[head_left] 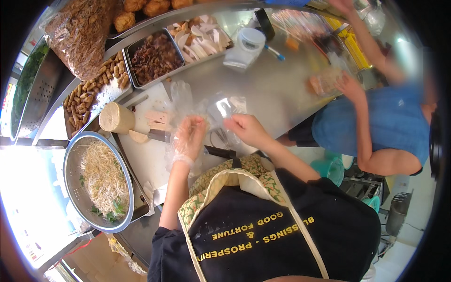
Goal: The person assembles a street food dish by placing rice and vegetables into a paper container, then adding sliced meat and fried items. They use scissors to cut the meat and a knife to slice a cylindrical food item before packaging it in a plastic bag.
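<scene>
My left hand (190,136), in a clear plastic glove, is above the white cutting board (145,169). Its fingers are curled closed, and what they hold is hard to make out against the plastic. Crumpled clear plastic (181,96) stands just beyond it. To its right, my bare right hand (246,129) pinches at the edge of a clear plastic piece (223,105). Below the hands lies a knife with a black handle (221,152), its blade pointing left under my left hand. Pale pink slices (158,117) and a cut pale cylindrical loaf (116,117) sit left of it.
A colander of bean sprouts (103,181) stands at left. Trays of browned rolls (87,101), dark shredded food (155,58) and pale slices (199,40) line the far side. A white tub (244,47) is beyond my hands. At right, a person in blue (366,124) handles a wrapped package (324,82).
</scene>
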{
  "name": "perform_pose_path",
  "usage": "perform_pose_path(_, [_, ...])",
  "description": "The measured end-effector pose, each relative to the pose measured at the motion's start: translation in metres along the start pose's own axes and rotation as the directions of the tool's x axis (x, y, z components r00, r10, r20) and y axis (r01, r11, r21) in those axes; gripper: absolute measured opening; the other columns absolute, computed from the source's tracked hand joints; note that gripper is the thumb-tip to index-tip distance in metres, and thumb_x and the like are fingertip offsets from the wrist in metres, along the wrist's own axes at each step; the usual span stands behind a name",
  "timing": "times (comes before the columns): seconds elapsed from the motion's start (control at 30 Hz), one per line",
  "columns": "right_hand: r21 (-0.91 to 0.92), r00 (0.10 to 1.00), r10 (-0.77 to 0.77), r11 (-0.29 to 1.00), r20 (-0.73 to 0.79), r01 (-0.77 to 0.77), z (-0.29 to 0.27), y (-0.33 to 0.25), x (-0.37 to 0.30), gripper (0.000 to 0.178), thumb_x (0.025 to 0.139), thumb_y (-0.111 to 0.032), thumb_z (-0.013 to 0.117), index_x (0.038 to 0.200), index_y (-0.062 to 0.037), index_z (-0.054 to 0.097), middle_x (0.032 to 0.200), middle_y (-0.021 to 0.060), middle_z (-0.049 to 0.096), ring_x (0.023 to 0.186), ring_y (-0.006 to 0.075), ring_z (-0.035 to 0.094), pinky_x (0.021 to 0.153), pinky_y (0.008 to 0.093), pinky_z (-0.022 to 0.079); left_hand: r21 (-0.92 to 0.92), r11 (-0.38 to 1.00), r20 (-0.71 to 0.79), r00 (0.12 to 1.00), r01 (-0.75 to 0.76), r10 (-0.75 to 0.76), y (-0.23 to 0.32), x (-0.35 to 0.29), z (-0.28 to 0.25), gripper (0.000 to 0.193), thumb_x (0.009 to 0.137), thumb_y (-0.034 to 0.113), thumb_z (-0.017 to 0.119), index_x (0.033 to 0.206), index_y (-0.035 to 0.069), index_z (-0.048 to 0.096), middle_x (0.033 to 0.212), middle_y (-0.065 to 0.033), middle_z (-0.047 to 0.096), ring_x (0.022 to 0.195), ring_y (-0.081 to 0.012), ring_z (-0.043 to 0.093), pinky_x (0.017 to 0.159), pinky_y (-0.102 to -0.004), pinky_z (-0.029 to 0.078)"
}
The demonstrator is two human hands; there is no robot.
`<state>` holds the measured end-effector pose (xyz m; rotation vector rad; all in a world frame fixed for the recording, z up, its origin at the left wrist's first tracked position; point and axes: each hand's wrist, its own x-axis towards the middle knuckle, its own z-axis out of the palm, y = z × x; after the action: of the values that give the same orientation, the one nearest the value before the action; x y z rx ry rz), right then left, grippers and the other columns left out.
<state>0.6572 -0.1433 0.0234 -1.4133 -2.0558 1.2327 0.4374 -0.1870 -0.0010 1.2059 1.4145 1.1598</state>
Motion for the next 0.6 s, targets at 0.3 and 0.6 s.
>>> perform_pose_path(0.3, [0.139, 0.995, 0.058, 0.989, -0.085, -0.046, 0.007, -0.017, 0.002, 0.034, 0.094, -0.024, 0.073, 0.073, -0.0046, 0.055, 0.060, 0.0001, 0.050, 0.059, 0.0078, 0.042, 0.054, 0.0274, 0.037, 0.016, 1.000, 0.034, 0.999, 0.017, -0.018, -0.001, 0.000, -0.001, 0.011, 0.099, 0.014, 0.063, 0.107, 0.006, 0.062, 0.092, 0.0023, 0.059, 0.086, -0.0067, 0.054, 0.079, -0.0238, 0.046])
perform_pose_path(0.6, [0.046, 0.995, -0.056, 0.997, -0.087, 0.061, 0.010, -0.021, 0.011, 0.043, 0.081, -0.031, 0.084, 0.078, -0.0035, 0.051, 0.064, 0.0067, 0.053, 0.057, 0.0171, 0.048, 0.054, 0.0340, 0.040, 0.179, 0.975, 0.070, 0.987, 0.132, -0.147, 0.029, -0.003, -0.003, 0.046, 0.081, 0.038, 0.081, 0.107, 0.005, 0.063, 0.094, -0.0056, 0.063, 0.077, -0.0154, 0.059, 0.071, -0.0314, 0.050])
